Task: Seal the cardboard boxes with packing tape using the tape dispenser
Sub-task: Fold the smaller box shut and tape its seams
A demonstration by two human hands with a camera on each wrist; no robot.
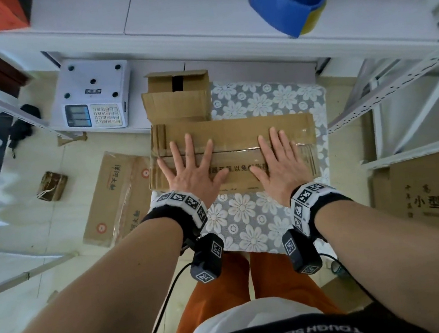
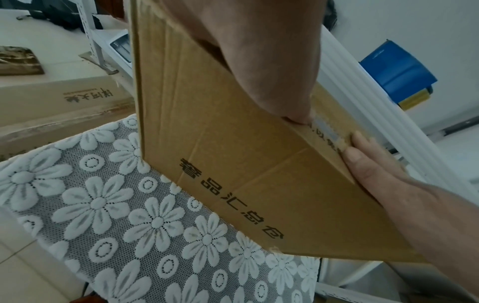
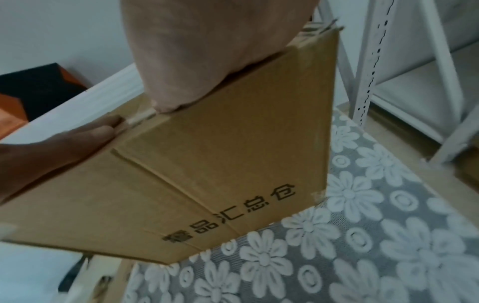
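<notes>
A brown cardboard box (image 1: 236, 131) lies on the table with the flowered cloth (image 1: 247, 218). A strip of clear tape (image 1: 241, 149) runs along its top seam. My left hand (image 1: 189, 164) presses flat on the left part of the top, fingers spread. My right hand (image 1: 278, 156) presses flat on the right part in the same way. The wrist views show the box's printed side (image 2: 220, 164) (image 3: 233, 153) under each palm, with my left hand (image 2: 259, 51) and right hand (image 3: 194, 51) from below. The blue tape dispenser (image 1: 288, 0) (image 2: 396, 75) sits on the white shelf above, apart from both hands.
A second box (image 1: 177, 99) with open flaps stands behind the first. A white scale (image 1: 91, 96) sits on a low shelf at the left. Flattened cartons (image 1: 117, 195) lie on the floor. Metal shelving (image 1: 396, 83) with a printed carton (image 1: 437, 195) stands at the right.
</notes>
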